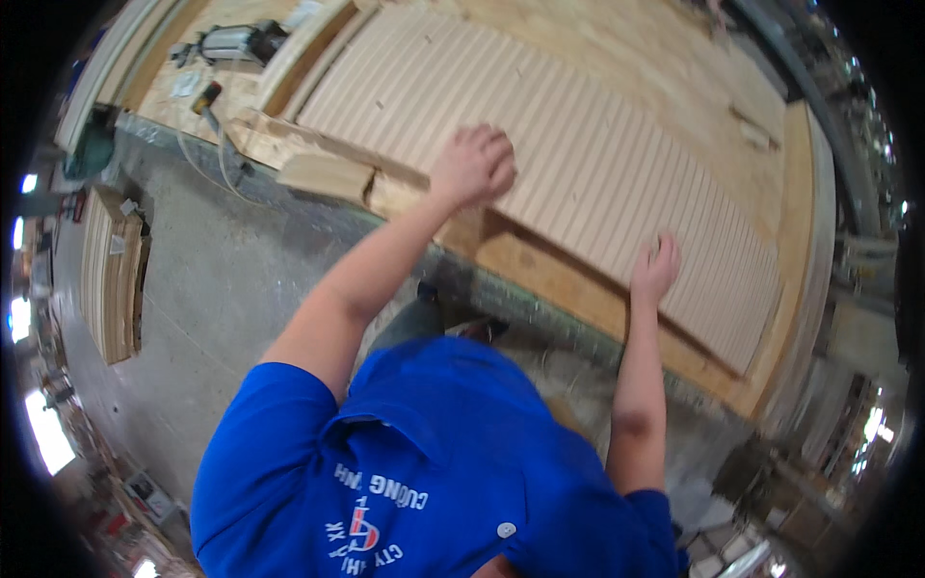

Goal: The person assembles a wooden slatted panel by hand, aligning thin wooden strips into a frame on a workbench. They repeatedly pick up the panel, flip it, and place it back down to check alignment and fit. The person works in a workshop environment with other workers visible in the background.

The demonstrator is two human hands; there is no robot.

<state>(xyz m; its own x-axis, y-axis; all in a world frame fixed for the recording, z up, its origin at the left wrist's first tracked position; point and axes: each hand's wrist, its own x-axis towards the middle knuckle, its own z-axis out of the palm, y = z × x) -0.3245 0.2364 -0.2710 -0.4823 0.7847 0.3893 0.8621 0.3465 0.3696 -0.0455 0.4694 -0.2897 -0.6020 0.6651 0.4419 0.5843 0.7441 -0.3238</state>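
A large pale wooden panel with many parallel grooves lies across the workbench in front of me. Over its near edge, left of the middle, is my left hand, closed with the fingers curled; whatever might be inside them is hidden. My right hand is farther right along the same edge. Its fingers bend over the panel's top face, and the thumb cannot be seen. Below the near edge, a gap shows between the panel and a wooden board of the bench.
A wooden side rail bounds the right end. At the back left lie a grey metal cylinder tool and a yellow-black handled tool with a hose. A short wood block sits by the bench edge. Stacked panels stand on the floor, left.
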